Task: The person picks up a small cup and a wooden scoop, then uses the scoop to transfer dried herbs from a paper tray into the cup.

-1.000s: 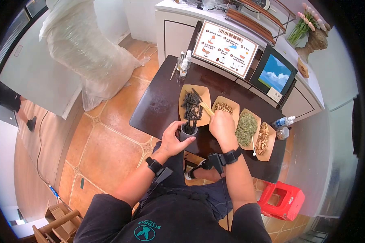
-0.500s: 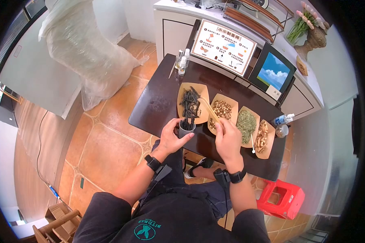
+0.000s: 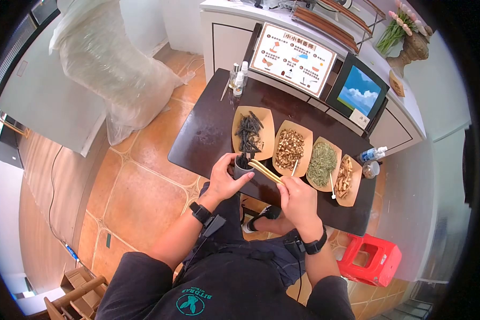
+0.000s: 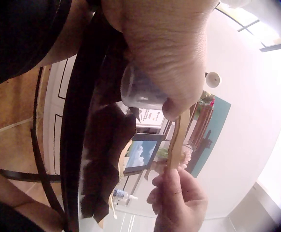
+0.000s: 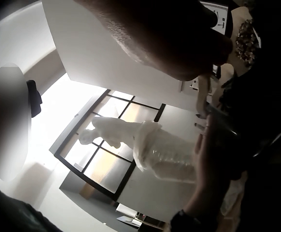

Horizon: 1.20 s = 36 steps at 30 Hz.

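My left hand (image 3: pixel 224 177) grips a small grey cup (image 3: pixel 242 172) at the table's near edge, its fingers and thumb curled round the sides. Dark, twig-like strips (image 3: pixel 242 160) fill the cup to its mouth. In my right hand (image 3: pixel 300 202) a pair of wooden tongs (image 3: pixel 266 172) is pinched, the tips right at the cup's rim. The left wrist view shows the tongs (image 4: pixel 177 140) side-on and the cup (image 4: pixel 143 89) partly covered by the left hand. Just beyond the cup lies a paper tray (image 3: pixel 268 140) of more dark strips (image 3: pixel 249 128).
To the right stand paper trays of brown chopped pieces (image 3: pixel 289 148), green dried herb (image 3: pixel 322 164) and pale slices (image 3: pixel 344 178). Small bottles (image 3: pixel 238 84) occupy the back left; a spray bottle (image 3: pixel 372 154) and jar (image 3: pixel 370 170) the right. Behind are an instruction board (image 3: pixel 293 57) and screen (image 3: pixel 358 93).
My right hand has drawn back toward me from over the brown pieces. The tong tips have swung from the dark-strip tray down to the cup. My left hand keeps its hold.
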Each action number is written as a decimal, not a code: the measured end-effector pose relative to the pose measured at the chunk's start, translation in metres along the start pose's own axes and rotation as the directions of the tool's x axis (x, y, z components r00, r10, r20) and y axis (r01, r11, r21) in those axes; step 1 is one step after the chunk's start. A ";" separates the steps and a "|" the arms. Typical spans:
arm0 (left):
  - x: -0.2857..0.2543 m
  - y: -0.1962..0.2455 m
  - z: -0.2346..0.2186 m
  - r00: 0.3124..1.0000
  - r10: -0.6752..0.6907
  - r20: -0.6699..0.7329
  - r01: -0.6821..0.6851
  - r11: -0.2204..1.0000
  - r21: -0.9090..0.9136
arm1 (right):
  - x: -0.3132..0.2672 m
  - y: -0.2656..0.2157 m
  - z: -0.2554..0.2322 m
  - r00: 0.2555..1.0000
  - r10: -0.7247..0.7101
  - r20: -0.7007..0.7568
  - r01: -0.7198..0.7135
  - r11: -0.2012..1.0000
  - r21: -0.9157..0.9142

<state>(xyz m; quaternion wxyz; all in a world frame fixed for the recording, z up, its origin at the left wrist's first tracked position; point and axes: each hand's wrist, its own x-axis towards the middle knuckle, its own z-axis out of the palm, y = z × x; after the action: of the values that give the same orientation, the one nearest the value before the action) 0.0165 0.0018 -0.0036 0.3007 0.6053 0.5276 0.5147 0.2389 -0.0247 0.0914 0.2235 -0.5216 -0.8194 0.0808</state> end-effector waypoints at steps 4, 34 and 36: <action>0.000 -0.002 0.000 1.000 -0.007 0.009 0.007 1.000 -0.009 | 0.012 -0.004 -0.015 0.995 0.092 0.023 -0.095 0.986 0.136; 0.000 0.008 -0.006 0.996 -0.028 0.081 0.026 0.999 0.030 | 0.113 0.022 0.047 0.978 0.184 -0.095 -0.194 0.975 -0.107; 0.001 0.009 -0.006 0.996 -0.036 0.080 0.033 0.999 0.029 | 0.103 0.026 0.037 0.972 0.182 -0.151 -0.161 0.976 0.145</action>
<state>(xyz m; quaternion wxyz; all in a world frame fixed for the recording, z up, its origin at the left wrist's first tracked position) 0.0137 -0.0006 0.0068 0.3220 0.6205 0.5326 0.4772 0.2068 0.0818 0.0779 0.3162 -0.5795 -0.7429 0.1109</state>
